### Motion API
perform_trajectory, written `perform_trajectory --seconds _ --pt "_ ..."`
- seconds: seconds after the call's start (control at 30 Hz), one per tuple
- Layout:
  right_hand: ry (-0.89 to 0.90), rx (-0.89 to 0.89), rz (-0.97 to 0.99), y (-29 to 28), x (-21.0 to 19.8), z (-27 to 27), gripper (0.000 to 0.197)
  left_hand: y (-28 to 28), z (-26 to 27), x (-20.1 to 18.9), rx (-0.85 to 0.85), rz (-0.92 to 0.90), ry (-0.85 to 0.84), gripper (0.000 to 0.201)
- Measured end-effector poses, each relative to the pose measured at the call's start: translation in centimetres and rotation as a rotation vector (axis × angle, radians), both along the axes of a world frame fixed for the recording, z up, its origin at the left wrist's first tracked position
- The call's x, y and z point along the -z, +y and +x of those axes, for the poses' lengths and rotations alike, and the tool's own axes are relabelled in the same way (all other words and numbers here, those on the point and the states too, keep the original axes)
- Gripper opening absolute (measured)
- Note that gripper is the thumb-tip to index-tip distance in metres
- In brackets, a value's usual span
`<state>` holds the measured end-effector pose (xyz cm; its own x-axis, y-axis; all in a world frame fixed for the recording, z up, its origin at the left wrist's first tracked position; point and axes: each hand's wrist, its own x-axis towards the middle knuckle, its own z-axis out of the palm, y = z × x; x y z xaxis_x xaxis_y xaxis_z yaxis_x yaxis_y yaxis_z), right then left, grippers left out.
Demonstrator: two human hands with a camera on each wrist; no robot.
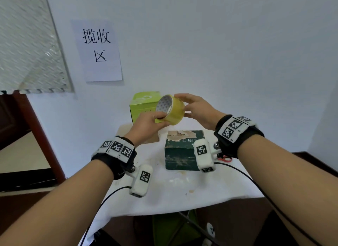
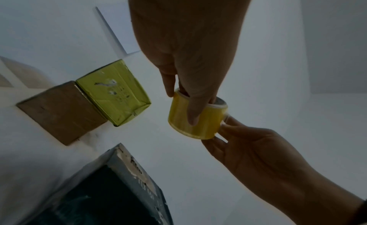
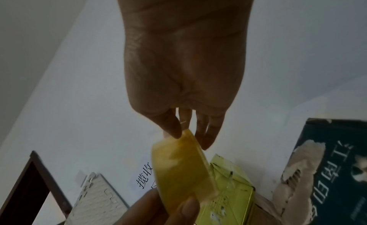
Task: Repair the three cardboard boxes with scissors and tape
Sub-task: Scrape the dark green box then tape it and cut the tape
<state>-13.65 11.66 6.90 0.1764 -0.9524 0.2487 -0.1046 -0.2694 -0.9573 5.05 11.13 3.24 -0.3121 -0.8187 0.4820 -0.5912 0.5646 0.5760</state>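
I hold a yellow tape roll (image 1: 171, 109) in the air above the table. My left hand (image 1: 157, 120) grips it with fingers inside the core and the thumb (image 2: 193, 117) on the outer face. My right hand (image 1: 186, 106) pinches the roll's far rim between thumb and fingertips (image 3: 174, 132). Below stand three boxes: a light green box (image 1: 140, 106) at the back, a brown cardboard box (image 2: 59, 112) beside it, and a dark green box (image 1: 181, 150) with a torn top nearer me. Red-handled scissors (image 1: 225, 159) lie half hidden under my right wrist.
The small table has a white cloth (image 1: 173, 190) and stands against a white wall with a paper sign (image 1: 99, 49). Dark wooden furniture (image 1: 27, 136) stands to the left. Cables from the wrist cameras hang over the table's front edge.
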Motion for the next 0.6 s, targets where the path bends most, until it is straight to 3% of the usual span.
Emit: perform_trajectory --seconds 0.2,0.37,0.47,0.53,0.6 --pt "-0.036 0.165 -0.130 0.3 0.4 -1.8 0.013 -0.5 -2.4 -0.2 0.082 0.070 0.099 0.014" --pt "0.013 0.350 -0.198 0.2 1.0 -3.1 0.014 -0.4 -4.4 -0.2 0.152 0.173 0.161 0.014" --pt "-0.013 0.425 -0.197 0.6 1.1 -3.6 0.011 0.3 -5.4 -1.0 0.207 0.265 0.106 0.022" --pt "0.003 0.493 -0.196 0.9 1.2 -4.0 0.008 0.6 -5.7 -1.8 0.098 0.184 0.028 0.035" --pt "0.026 0.532 -0.197 1.0 1.1 -4.3 0.008 0.5 -5.9 -3.0 0.032 0.097 0.078 0.044"
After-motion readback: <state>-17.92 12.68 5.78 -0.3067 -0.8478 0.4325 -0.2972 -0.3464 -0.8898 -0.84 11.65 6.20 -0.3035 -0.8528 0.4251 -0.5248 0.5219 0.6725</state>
